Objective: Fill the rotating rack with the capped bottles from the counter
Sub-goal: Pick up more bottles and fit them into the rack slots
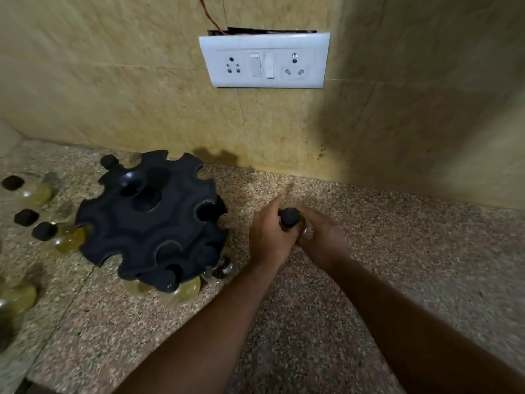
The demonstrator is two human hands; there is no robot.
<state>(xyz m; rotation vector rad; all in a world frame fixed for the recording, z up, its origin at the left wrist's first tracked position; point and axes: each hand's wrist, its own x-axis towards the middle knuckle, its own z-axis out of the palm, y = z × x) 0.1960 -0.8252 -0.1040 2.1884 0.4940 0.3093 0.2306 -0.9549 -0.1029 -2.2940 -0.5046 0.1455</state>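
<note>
Bare speckled worktop (397, 251) lies open right of the hands, bounded by the tiled wall (113, 81) behind. Left hand (270, 237) and right hand (324, 240) together clasp a black-capped bottle (289, 218). The black rack (150, 214) stands left, with bottles of yellowish contents (187, 288) in its near slots.

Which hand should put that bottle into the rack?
Probably left: the left hand already grips the black-capped bottle and is nearer the black plastic rotating rack; the right hand is farther away.
</note>
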